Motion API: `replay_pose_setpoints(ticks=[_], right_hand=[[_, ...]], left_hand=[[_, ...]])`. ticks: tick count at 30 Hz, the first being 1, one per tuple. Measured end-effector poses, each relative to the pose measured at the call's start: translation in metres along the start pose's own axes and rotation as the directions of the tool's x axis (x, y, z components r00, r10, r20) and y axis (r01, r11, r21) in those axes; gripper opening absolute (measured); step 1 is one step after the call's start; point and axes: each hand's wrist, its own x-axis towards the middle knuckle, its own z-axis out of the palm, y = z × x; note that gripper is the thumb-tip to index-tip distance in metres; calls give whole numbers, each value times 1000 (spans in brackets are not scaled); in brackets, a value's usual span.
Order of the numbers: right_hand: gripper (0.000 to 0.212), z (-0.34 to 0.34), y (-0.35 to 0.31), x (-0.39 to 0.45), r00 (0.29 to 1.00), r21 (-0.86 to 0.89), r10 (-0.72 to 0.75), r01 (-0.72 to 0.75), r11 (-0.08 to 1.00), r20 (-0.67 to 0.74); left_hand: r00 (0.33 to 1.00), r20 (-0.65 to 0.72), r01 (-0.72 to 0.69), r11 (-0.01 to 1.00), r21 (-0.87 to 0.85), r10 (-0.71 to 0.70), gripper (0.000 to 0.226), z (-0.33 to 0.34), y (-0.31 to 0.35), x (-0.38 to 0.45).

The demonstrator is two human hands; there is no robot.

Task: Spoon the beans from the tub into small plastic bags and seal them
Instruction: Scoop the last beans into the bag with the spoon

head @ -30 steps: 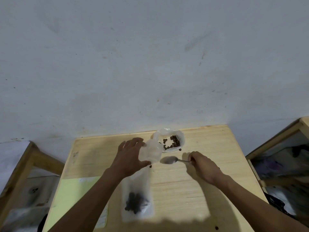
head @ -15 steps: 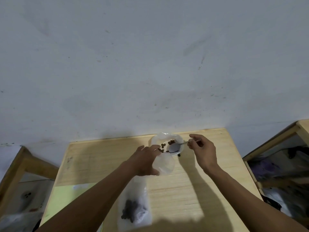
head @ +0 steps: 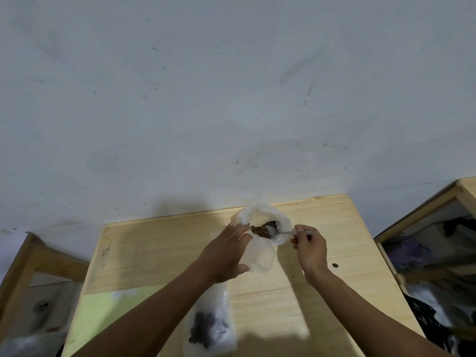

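Observation:
A clear tub with dark beans stands at the far side of the wooden table. My right hand grips a metal spoon whose bowl lies among the beans. My left hand holds a small empty plastic bag just in front of the tub, its mouth towards the beans. A filled plastic bag with dark beans lies flat near the table's front, partly under my left forearm.
A single bean lies on the table to the right. A pale green sheet covers the table's near left. Wooden shelf frames with clutter stand left and right. A grey wall rises directly behind the table.
My right hand carried the spoon from the table up into the tub and lowered it into the beans. My left hand brought the empty bag up against the tub.

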Motion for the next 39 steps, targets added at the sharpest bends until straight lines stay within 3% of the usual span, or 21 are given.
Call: replay_pose_setpoints(ticks=[4,8,14,20,26,31,35,37,39], right_hand=[[19,6,-3,-4,971,252,236,-233,939,18],[19,3,-7,-7,972,306,234,-230,924,24],[17,-14,-38,-8,998,292,60,-64,954,21],[16,-30,-79,-12,993,259,-120,112,959,17],[17,-30,-106,-31,959,164,-264,246,955,99],[17,-23,-110,-49,893,20,-391,397,918,223],[18,-21,-111,-60,772,-60,-525,580,813,358],[20,-23,-111,-60,721,-73,-582,649,757,377],[20,-25,-110,-57,716,-66,-613,667,742,335]], left_hand=[[999,47,2,999,51,-5,81,10,-3,2],[997,3,75,996,-38,-75,83,8,-5,-3],[952,-212,174,960,-218,-221,72,3,-5,-15],[907,-218,309,921,-237,-361,74,-1,-4,-20],[871,-222,379,886,-267,-439,72,-10,0,-17],[864,-242,380,888,-260,-441,71,-16,8,-15],[869,-222,386,886,-259,-443,69,-17,10,-15],[872,-197,397,882,-252,-449,68,-16,7,-16],[873,-156,416,873,-255,-461,69,-14,2,-18]])
